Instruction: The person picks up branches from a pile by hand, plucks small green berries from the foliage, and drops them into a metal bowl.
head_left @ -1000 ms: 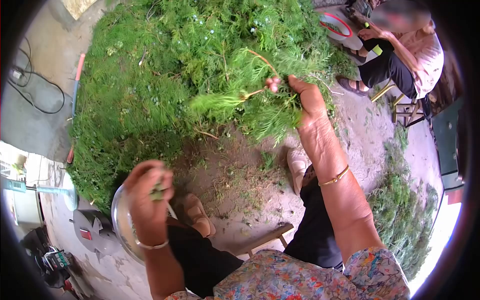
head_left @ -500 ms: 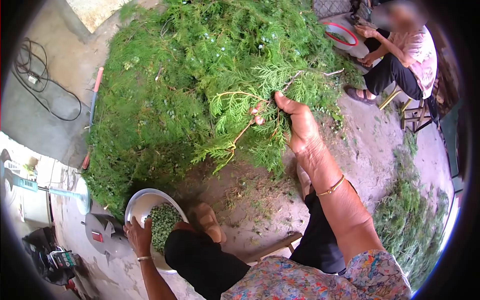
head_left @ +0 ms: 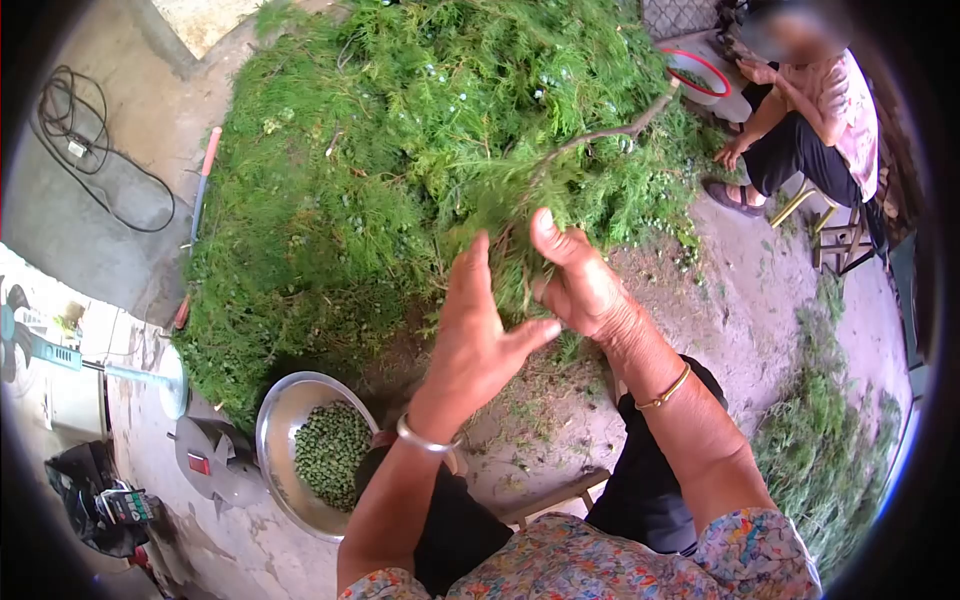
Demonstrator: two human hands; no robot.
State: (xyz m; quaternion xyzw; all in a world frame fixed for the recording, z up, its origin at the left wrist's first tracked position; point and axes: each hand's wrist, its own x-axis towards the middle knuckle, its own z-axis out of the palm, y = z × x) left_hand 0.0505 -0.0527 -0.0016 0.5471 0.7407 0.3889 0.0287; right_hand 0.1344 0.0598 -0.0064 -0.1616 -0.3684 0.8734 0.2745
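Note:
My left hand is raised in front of me, fingers stretched out and thumb spread wide. Close by on the right, my right hand has its thumb up and fingers curled at the foliage of an arborvitae branch. The branch's bare brown stem slants up and right to a pale cut end, while its leafy part is blurred by motion. Some of that foliage shows between the two hands. Below left, a steel basin holds many small green cones.
A large heap of cut evergreen branches spreads ahead. At upper right a seated person works beside a red-rimmed bowl. On the left are a long-handled tool, a coiled cable and a fan. More cuttings lie right.
My left hand has left the basin and come up beside the right. The branch at my right hand has shifted, its thick stem now pointing up right; my right hand has moved slightly down.

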